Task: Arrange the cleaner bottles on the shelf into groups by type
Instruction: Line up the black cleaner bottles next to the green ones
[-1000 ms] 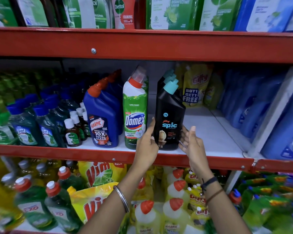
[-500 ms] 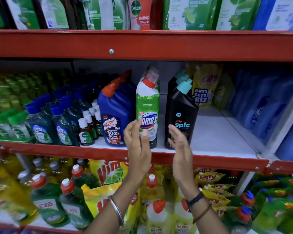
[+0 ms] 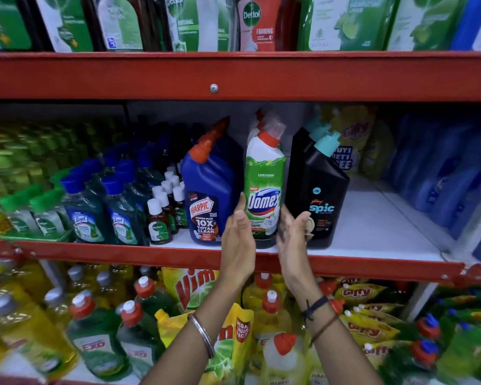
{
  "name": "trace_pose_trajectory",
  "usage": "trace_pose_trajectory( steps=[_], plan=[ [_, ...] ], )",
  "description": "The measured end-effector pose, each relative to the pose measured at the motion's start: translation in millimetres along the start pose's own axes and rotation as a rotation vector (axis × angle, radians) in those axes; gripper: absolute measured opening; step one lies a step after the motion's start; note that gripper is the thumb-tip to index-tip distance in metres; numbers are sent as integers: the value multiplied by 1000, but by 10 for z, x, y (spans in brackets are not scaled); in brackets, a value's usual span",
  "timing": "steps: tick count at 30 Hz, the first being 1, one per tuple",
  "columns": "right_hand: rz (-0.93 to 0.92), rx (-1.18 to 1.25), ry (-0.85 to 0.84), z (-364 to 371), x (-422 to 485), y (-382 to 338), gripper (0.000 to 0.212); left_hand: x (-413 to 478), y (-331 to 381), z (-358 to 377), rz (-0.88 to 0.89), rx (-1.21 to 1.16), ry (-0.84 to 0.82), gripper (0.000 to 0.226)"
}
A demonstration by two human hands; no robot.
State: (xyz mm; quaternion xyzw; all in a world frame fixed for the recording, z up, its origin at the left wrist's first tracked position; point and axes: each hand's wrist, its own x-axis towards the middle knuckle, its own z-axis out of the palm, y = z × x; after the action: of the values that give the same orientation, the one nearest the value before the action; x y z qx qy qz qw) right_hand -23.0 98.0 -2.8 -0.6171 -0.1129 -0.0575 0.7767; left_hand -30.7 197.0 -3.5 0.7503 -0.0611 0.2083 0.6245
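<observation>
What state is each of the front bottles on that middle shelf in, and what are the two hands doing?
Harpic bottle: upright, orange cap on.
Domex bottle: upright, capped, between both hands.
Spic bottle: upright, teal cap on.
Small Dettol bottle: upright, white cap on.
Left hand: open, at the Domex bottle's left side.
Right hand: open, at its right side; contact unclear.

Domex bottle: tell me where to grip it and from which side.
Grip the Domex bottle around its lower body at the label, from the front, one hand per side. It stands upright, tight between the Harpic bottle and Spic bottle; the neck is narrow and angled.
</observation>
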Motion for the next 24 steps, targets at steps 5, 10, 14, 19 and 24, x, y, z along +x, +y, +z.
trace_pose_trajectory(
  steps=[5, 10, 14, 19, 24],
  plan=[
    [-12, -5, 33, -19, 12, 1, 123, -7, 11, -47, -13, -61, -46, 60],
    [-33, -76, 39, -10, -16, -30, 114, -13, 19, -82, -15, -66, -73, 59],
    [-209, -207, 294, 116, -134, 60, 72, -160, -4, -121, 79, -147, 52, 57],
    [-271, -154, 115, 490, -279, 156, 86, -131, -4, -470, 188, -156, 359, 68],
    [-156, -58, 39, 774, -91, 244, 102, 128, -88, -813, 48, -128, 265, 68]
  ],
)
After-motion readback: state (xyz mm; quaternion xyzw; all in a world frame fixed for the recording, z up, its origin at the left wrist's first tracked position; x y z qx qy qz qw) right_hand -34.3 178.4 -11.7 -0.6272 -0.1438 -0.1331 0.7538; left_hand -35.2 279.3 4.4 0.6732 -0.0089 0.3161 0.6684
